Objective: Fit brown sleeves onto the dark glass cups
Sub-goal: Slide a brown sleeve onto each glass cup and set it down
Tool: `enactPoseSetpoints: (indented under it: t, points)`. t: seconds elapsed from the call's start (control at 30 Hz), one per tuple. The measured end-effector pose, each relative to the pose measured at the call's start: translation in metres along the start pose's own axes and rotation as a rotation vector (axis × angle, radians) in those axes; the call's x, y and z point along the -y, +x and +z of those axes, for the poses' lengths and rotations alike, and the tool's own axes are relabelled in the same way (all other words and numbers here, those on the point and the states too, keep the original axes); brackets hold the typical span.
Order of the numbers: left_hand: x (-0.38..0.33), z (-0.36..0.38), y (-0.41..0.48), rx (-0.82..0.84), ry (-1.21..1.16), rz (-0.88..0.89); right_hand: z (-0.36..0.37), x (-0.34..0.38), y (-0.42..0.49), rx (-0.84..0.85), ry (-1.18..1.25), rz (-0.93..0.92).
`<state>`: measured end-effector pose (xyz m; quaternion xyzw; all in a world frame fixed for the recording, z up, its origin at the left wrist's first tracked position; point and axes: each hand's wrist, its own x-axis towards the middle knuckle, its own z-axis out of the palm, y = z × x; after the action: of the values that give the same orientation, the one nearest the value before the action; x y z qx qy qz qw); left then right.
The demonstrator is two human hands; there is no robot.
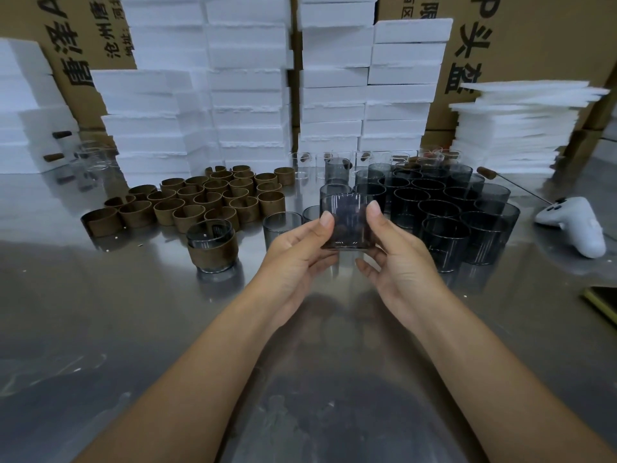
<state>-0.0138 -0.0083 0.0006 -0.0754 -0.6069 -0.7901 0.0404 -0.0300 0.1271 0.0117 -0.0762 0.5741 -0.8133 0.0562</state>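
Holding a smoky dark glass cup (347,225) clear of the brushed-steel table (133,312), both hands grip it from opposite sides. I read the left hand (300,252) with its thumb on the near wall and its fingers curled beneath, and the right hand (397,262) mirroring it. The fingertips behind the glass show only as a dark smear, so I cannot say how they lie. The cup is not yet sleeved.

Left of the hands, one dark cup wrapped in a brown sleeve (212,250) stands upright on the table. Behind it sits a cluster of loose brown paper sleeves (207,198), standing on edge. To the right, the crowded dark cups (444,208) overlap so much that I cannot count them. Clear glass cups (303,162) along the back nearly vanish against the stacked white foam blocks (247,95).

A white handheld controller (574,225) lies at far right. A yellow-edged object (601,302) is cut off by the frame, and I cannot identify it. Printed cardboard boxes (534,45) stand mostly hidden behind the foam.
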Motion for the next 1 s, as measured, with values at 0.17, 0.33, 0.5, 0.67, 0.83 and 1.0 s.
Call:
enactPoseSetpoints:
  t: [0.17,0.33,0.5,0.67,0.83,1.0]
  points:
    - [-0.002,0.001,-0.001,0.002,-0.026,-0.008,-0.001,0.000,0.003,-0.006,0.088,0.041]
    - [-0.003,0.002,-0.002,0.007,-0.039,-0.010,-0.001,0.000,0.004,0.005,0.092,0.032]
    - [-0.002,0.004,0.000,-0.030,-0.084,-0.013,0.002,0.000,0.002,-0.009,-0.020,-0.028]
    - [-0.003,0.001,0.002,-0.112,-0.139,-0.052,0.006,-0.006,-0.003,0.137,-0.240,-0.170]
    - [-0.006,0.003,0.003,-0.166,-0.072,-0.087,0.005,-0.012,0.000,0.085,-0.385,-0.299]
    - [-0.002,0.007,-0.001,-0.086,0.068,-0.045,0.002,-0.010,0.004,-0.008,-0.228,-0.228]
